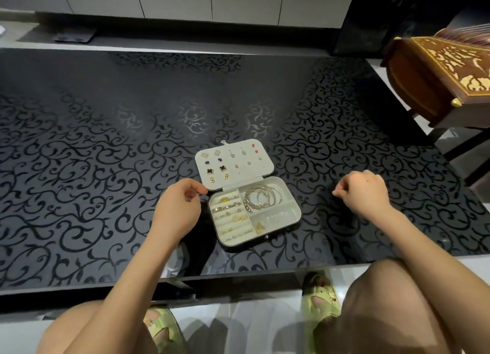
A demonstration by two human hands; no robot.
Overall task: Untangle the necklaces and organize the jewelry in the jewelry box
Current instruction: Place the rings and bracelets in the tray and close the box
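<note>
Most of the sorting looks finished. The jewelry box (298, 208) lies open near the middle of the dark, scroll-patterned worktop (106, 141), just ahead of the person, with its lid (265, 171) folded back flat on the far side.

Pairs of earrings (214, 170) are pinned in tidy rows on the lid's pale lining. In the tray, rings (227, 208) sit in the padded slots on the left. A bunch of gold bangles (261, 198) fills the upper right compartment. A few small gold pieces (259, 227) lie in the lower right one, too small to identify.

No loose jewelry shows on the worktop around the box. No necklace chain can be made out anywhere, so it is unclear whether the untangling is done or a fine chain is simply too thin to see. What remains is probably a last check and closing the lid.

The left hand (177, 208) hovers just beside the lid's near left corner, fingers curled and thumb close to the forefinger. The right hand (363, 192) hangs above the worktop, apart from the box on its right, fingertips drawn together. Whether either hand pinches anything cannot be told.
</note>
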